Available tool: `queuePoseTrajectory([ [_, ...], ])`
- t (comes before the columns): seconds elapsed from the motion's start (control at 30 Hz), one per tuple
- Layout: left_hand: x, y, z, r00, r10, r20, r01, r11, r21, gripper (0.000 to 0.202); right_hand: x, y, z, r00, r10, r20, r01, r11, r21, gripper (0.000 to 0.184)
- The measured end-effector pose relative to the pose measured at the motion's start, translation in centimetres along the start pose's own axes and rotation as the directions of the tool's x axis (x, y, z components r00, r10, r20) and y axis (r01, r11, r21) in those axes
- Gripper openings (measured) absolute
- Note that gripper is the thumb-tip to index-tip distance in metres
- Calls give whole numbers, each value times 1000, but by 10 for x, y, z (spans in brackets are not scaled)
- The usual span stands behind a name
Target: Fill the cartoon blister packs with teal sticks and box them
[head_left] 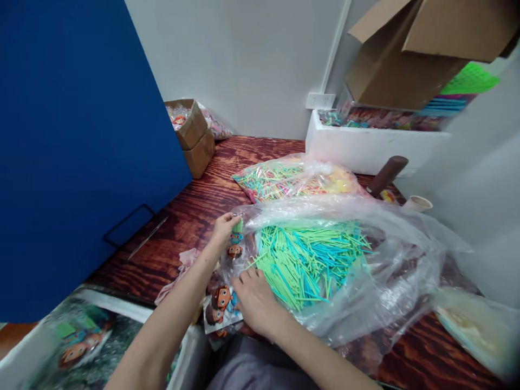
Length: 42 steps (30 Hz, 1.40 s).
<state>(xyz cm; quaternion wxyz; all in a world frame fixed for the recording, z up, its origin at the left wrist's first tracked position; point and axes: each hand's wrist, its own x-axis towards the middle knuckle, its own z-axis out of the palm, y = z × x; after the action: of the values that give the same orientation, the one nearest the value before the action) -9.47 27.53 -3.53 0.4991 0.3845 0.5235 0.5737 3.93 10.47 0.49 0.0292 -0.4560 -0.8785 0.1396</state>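
Note:
My left hand (225, 227) pinches the top of a small clear packet (235, 238), which holds a cartoon figure and some green sticks. Just below and to the right is my right hand (257, 299). Its fingers are bent together at the near left edge of a pile of thin green and blue plastic sticks (304, 260); what they hold, if anything, is hidden. The pile lies on a large, opened clear plastic bag (390, 292). Cartoon-printed packets (219, 310) lie beside my right wrist, partly covered by it.
Behind the pile lies another clear bag of coloured sticks (280, 179). A white foam box (374, 146) stands at the back right, with a cardboard box (390, 70) above it. A foam box of packets (134, 311) is at lower left, near a blue panel (81, 162).

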Motion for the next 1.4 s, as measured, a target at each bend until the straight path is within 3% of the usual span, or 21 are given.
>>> queuePoseTrajectory([
  [0.33,16,-2,10,997,-80,8,81,995,-55,46,-2,3,12,997,-20,-79,19,1000,-12,37],
  [0.77,11,8,15,996,-30,81,34,999,-41,43,-3,8,16,992,-7,-128,12,999,34,33],
  [1.0,6,9,12,993,-43,114,35,997,73,48,-3,9,21,989,-3,-146,7,1000,28,35],
  [1.2,-4,29,5,986,-14,165,-18,982,190,47,-6,10,19,988,-10,-156,16,999,38,36],
  [1.4,-10,44,2,975,43,217,-126,914,386,30,-4,10,22,988,0,-157,6,999,40,36],
])
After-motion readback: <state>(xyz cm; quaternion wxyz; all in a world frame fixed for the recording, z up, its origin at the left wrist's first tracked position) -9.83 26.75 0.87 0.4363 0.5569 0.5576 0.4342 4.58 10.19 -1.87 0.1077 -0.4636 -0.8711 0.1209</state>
